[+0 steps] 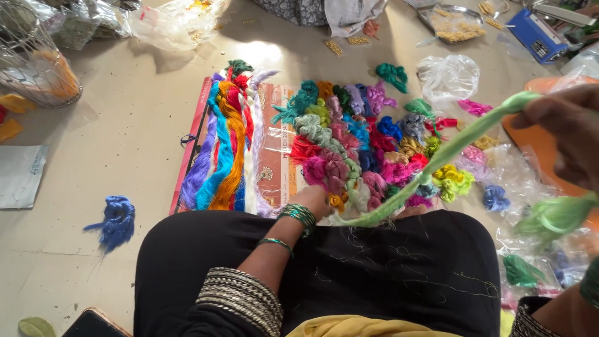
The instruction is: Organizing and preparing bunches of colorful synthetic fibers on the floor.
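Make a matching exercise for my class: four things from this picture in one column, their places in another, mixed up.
Things
1. green thread hank
2. loose blue thread bundle
3. wire basket
4. blue box

Places
A. top right corner
B. floor, left of the lap
C. stretched between left hand and right hand
D. top left corner

Pairs: 1-C, 2-B, 3-D, 4-A

Take the heap of coloured thread bundles (368, 143) as the marker. Left of it, past the long hanks (228, 150), bare floor (125, 125) runs to a wire basket (34, 59), with one blue skein (115, 221) lying loose. Right of it, plastic bags (449, 75) crowd the ground. A taut green hank (449, 153) crosses above it.
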